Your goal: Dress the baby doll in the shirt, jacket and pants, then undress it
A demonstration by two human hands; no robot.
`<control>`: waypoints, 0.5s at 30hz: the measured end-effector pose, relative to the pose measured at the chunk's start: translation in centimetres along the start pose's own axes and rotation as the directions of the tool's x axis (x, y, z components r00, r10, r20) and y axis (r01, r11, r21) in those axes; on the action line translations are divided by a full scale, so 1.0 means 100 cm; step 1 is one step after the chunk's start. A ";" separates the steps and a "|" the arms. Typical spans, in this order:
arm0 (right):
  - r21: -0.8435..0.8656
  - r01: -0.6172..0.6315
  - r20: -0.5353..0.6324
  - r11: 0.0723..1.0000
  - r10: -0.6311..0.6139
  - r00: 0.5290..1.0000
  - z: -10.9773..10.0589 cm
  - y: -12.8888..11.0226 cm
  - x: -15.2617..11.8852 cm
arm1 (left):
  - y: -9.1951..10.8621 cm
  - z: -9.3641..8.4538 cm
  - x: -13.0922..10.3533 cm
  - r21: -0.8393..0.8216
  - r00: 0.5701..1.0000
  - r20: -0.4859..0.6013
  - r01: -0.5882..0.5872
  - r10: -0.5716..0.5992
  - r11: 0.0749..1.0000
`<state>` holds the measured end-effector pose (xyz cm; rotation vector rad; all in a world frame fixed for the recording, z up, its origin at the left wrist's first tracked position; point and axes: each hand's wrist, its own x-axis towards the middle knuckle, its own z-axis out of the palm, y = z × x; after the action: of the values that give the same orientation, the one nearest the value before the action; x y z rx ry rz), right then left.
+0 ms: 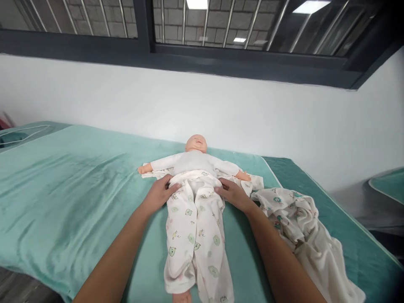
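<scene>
A baby doll (196,145) lies on its back with its arms stretched out sideways, in a white top (195,162). Patterned baby pants (181,219) with green prints cover its legs, and one foot shows below the nearer hem. My left hand (159,193) grips the waistband at one side, thumb in front and fingers partly hidden at the edge. On the opposite side my right hand (235,193) pinches the waistband in the same way. Under the doll's arms lies a spread patterned garment (257,182), mostly hidden by the body.
Green cloth (78,181) covers the bed surface. A crumpled white patterned blanket (299,219) lies to the right, beside my right forearm. Behind the bed stand a white wall (158,101) and a dark-framed window (252,61) with bars. Another green surface (389,185) shows at far right.
</scene>
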<state>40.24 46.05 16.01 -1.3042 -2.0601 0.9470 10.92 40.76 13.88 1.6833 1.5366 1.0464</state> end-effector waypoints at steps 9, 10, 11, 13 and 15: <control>-0.035 -0.003 -0.068 0.999 0.000 0.998 0.012 -0.022 -0.022 | 0.010 0.003 -0.018 -0.040 1.000 -0.006 -0.028 0.028 0.999; -0.069 0.016 -0.103 0.998 -0.023 0.994 0.015 -0.022 -0.023 | 0.009 0.005 -0.018 0.010 0.997 -0.050 -0.056 0.056 0.998; -0.094 0.037 -0.140 0.995 -0.050 0.989 0.019 -0.022 -0.024 | 0.008 0.008 -0.018 0.066 0.991 -0.096 -0.083 0.089 0.994; -0.117 0.071 -0.217 0.991 -0.095 0.972 0.026 -0.021 -0.026 | 0.006 0.014 -0.018 0.192 0.970 -0.189 -0.117 0.154 0.974; -0.106 0.070 -0.313 0.992 -0.100 0.944 0.033 -0.021 -0.026 | 0.004 0.020 -0.015 0.325 0.936 -0.284 -0.109 0.207 0.940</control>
<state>37.68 42.10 15.48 -1.3080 -1.9089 0.5638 12.84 39.31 13.03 1.9500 1.8681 1.2642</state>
